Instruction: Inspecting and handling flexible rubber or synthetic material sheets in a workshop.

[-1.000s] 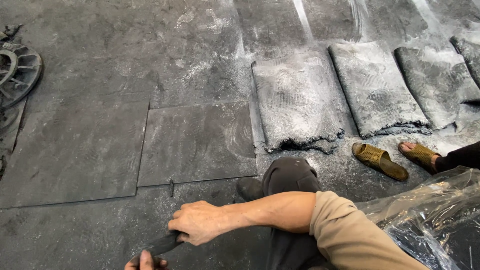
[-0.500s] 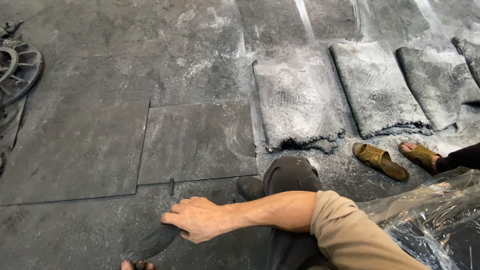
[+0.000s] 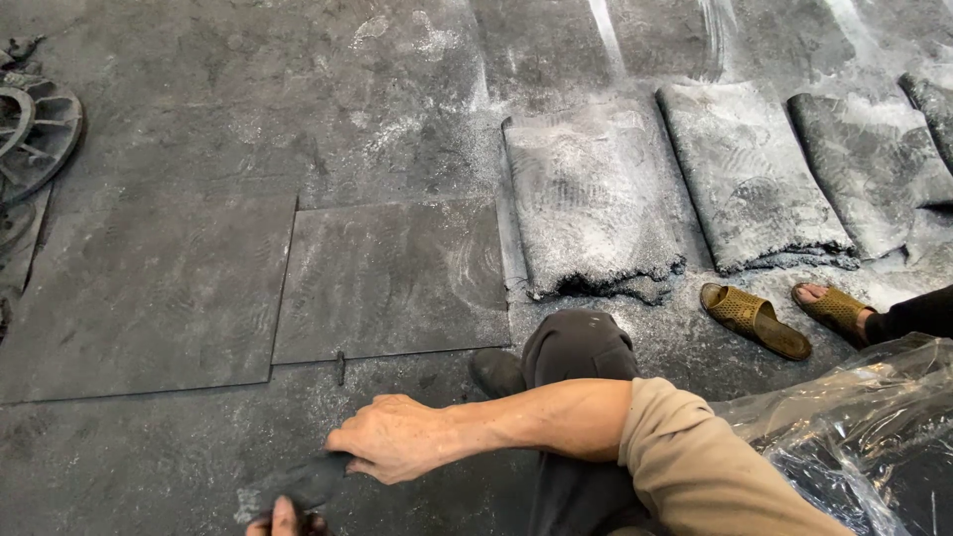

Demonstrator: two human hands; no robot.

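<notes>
My right hand (image 3: 392, 437) reaches across my body to the left, low over the dark rubber floor sheet (image 3: 149, 298). Its fingers are closed on a dark, dusty piece of rubber (image 3: 298, 481) that lifts off the floor. Only a fingertip or two of my left hand (image 3: 283, 518) shows at the bottom edge, pressed on the same piece; the rest is out of frame. My bent knee in dark trousers (image 3: 576, 347) and my dark shoe (image 3: 496, 372) are just behind my right forearm.
A rectangular rubber panel (image 3: 392, 283) lies cut out ahead. Several dusty rolled rubber mats (image 3: 591, 199) lie at the back right. Another person's sandalled foot (image 3: 829, 308) and a loose sandal (image 3: 754, 320) are at the right. Clear plastic wrap (image 3: 854, 437) lies bottom right, a metal wheel (image 3: 35, 129) far left.
My right hand has stayed almost in place. My left fingertips dipped nearly out of view and came back up, and the rubber piece now shows wider under my right fingers.
</notes>
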